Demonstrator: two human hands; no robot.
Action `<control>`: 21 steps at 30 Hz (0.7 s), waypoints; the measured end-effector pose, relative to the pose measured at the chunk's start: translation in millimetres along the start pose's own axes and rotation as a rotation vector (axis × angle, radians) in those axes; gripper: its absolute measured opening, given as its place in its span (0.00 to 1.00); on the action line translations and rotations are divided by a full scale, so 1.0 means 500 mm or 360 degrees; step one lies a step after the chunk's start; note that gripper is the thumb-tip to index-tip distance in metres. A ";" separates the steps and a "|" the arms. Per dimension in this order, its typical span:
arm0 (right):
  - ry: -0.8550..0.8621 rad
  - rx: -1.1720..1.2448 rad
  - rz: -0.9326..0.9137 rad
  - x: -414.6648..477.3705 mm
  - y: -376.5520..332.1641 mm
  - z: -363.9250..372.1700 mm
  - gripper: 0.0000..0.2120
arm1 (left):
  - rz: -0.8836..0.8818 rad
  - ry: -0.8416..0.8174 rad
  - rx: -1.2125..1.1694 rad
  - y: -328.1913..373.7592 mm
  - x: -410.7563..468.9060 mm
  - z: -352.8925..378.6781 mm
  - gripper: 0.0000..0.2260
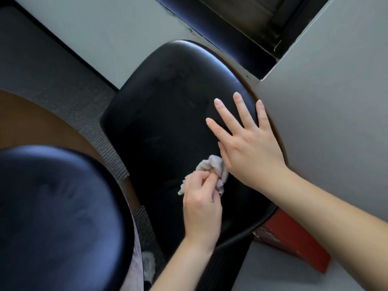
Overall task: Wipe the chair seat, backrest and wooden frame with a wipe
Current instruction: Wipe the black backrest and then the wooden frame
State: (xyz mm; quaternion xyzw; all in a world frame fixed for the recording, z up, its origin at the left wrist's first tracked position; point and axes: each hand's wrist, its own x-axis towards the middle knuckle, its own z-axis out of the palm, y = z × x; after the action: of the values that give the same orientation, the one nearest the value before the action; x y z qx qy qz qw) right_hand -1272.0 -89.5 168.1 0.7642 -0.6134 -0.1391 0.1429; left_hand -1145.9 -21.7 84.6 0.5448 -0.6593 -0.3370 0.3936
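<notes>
Grey carpet [63, 80] under black chair seat [168, 112]: left hand [201, 202] pinches crumpled wipe [214, 166] on it, right hand [249, 148] flat, fingers [241, 108] spread (2nd dark seat [58, 217] at left).

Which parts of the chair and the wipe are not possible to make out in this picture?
- Head view, wooden frame: only a thin brown rim shows; the black cushion hides the rest.
- Head view, wipe: it is crumpled, and the left hand gripping it hides part.
- Head view, cushion: the right hand lies flat on it and covers a patch.
- Head view, red box: its print is too small, and the cushion covers part.
</notes>
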 end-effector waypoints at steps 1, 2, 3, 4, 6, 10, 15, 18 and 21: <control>0.0005 0.0007 0.0002 0.001 -0.001 -0.001 0.25 | 0.0037 -0.0001 0.0037 -0.026 -0.004 0.000 0.07; 0.0015 0.0020 0.0006 0.003 -0.001 -0.002 0.24 | 0.0007 0.0024 0.0098 -0.061 -0.004 0.000 0.08; 0.0024 0.0032 0.0010 0.004 -0.001 -0.001 0.24 | -0.0111 0.0058 0.0152 -0.095 -0.002 -0.001 0.07; 0.0029 0.0035 0.0013 0.003 -0.001 -0.001 0.24 | -0.0271 0.0100 0.0185 -0.121 0.005 -0.002 0.07; 0.0043 0.0035 0.0017 0.001 0.001 0.001 0.24 | -0.0488 0.0156 0.0181 -0.125 0.015 -0.002 0.09; 0.0063 0.0058 0.0050 -0.012 -0.002 0.002 0.24 | -0.0073 -0.0012 0.0075 -0.040 -0.018 -0.005 0.08; 0.0099 0.0071 0.0260 -0.114 -0.018 0.009 0.25 | 0.0020 0.0018 0.0056 -0.071 -0.007 -0.013 0.09; 0.0100 -0.0006 0.0343 -0.152 -0.044 0.018 0.26 | 0.0053 0.0032 -0.0009 -0.042 -0.034 -0.005 0.08; 0.0061 -0.0066 0.0430 -0.150 -0.060 0.017 0.26 | 0.0393 -0.0107 -0.0039 -0.056 -0.072 -0.010 0.08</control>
State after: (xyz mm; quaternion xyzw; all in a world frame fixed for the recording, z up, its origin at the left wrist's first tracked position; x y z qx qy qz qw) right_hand -1264.0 -10.2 151.3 0.6741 -0.7048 -0.1166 0.1876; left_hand -1125.4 8.8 56.8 0.4431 -0.7300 -0.3121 0.4165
